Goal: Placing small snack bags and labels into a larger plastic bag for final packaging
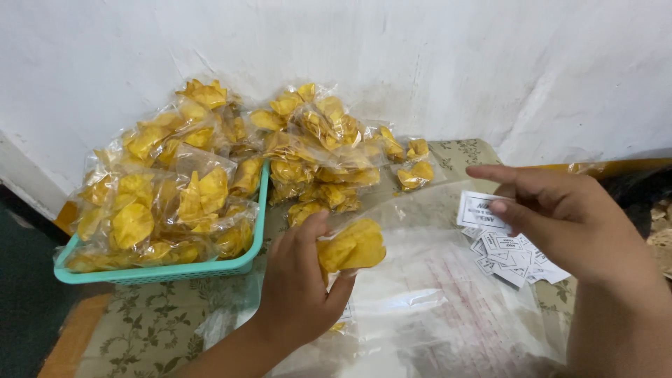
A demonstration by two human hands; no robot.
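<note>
**White wall, patterned tabletop, packets of yellow chips**

White plastered wall backs a tabletop point(140, 329) covered in a leaf-patterned cloth. At the middle of it, the left hand point(297, 287) has its fingers point(308, 227) closed around a clear plastic bag of yellow chips point(353, 246), thumb below and the other fingers on top, so the chips stick out to the right of the grip. The bag's open, empty end point(413, 203) stretches up and to the right from the chips.

Right of the held bag, the right hand point(567, 217) hovers with its forefinger held straight out to the left and thumb beneath it, the fingers point(500, 173) loosely apart and gripping nothing. Just below that hand lies a small heap of white printed paper labels point(507, 248). Under the held bag spreads a sheet of clear plastic point(448, 308) with faint red print.

Left of the held bag stands a teal plastic basket point(157, 271), filled with sealed packets of the same chips point(168, 203). Behind the held bag, against the wall, more sealed packets point(322, 150) lie in a loose pile.
</note>
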